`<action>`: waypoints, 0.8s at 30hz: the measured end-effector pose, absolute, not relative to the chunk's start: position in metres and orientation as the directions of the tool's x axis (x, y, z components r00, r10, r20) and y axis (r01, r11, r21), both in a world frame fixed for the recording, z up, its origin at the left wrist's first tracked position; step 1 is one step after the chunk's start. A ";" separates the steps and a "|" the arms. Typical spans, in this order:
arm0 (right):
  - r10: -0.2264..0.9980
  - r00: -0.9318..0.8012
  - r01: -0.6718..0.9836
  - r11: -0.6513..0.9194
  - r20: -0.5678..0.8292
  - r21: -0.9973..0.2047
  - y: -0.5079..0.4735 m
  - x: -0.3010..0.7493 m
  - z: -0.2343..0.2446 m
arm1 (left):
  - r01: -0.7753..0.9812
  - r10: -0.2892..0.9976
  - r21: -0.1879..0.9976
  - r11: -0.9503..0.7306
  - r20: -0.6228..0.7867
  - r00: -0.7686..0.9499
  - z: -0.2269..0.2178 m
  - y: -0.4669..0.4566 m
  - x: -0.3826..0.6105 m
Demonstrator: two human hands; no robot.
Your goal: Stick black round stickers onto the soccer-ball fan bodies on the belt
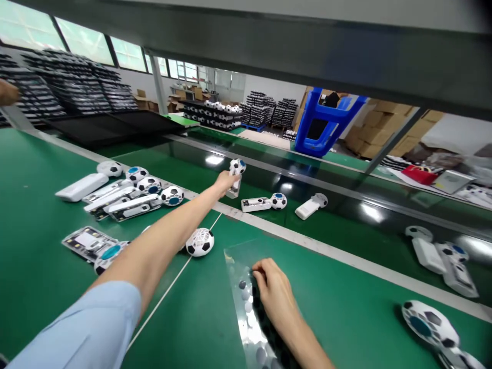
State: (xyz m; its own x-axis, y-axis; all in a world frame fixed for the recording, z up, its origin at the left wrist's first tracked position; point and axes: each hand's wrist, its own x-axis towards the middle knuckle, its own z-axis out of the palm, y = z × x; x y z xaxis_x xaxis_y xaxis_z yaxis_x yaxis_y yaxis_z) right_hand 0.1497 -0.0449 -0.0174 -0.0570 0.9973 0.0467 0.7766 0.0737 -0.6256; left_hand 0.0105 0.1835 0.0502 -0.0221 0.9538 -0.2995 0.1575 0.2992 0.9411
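My left hand (226, 183) reaches over the metal rail and is closed around the white handle of a device with a soccer-ball head (237, 166), upright above the dark green belt. It looks like a handheld fan. Close in front of me, the thumb and forefinger of my right hand (274, 289) pinch at a clear sheet with round grey stickers (248, 307). Whether a loose sticker is between those fingertips I cannot tell. Behind my left forearm sits a similar ball-headed device (200, 242), its handle hidden. Another device (270, 201) lies on the belt beside my left hand.
Several ball-headed devices (130, 197), some with open handles, lie on the green table at left. Another (430, 323) lies at lower right. More lie on the belt (346, 225) beyond the rail (307, 238). Another person's hand (8, 94) shows at far left. A grey shelf (246, 41) hangs overhead.
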 end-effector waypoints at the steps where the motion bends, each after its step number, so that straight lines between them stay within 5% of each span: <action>1: 0.998 -0.066 0.801 0.063 0.017 -0.595 -0.043 0.148 -0.015 | 0.209 0.953 0.930 0.303 -0.302 -0.039 0.048 0.190 0.004; 9: 0.977 -0.187 0.863 0.115 -0.099 -0.492 -0.044 0.132 -0.003 | 0.535 0.928 0.801 0.269 -0.364 0.079 0.054 0.116 -0.125; 15: 0.974 -0.199 0.875 0.129 -0.104 -0.467 -0.042 0.127 -0.001 | 0.590 0.878 0.775 0.226 -0.425 0.221 0.051 0.077 -0.169; 19: 0.974 -0.221 0.815 0.160 -0.043 -0.557 -0.044 0.123 -0.002 | 0.537 0.854 0.827 0.167 -0.394 0.341 0.047 0.080 -0.161; 24: 0.994 -0.097 0.534 0.009 -0.050 -0.846 -0.042 0.128 -0.016 | 0.343 0.884 0.926 0.160 -0.289 0.368 0.040 0.077 -0.138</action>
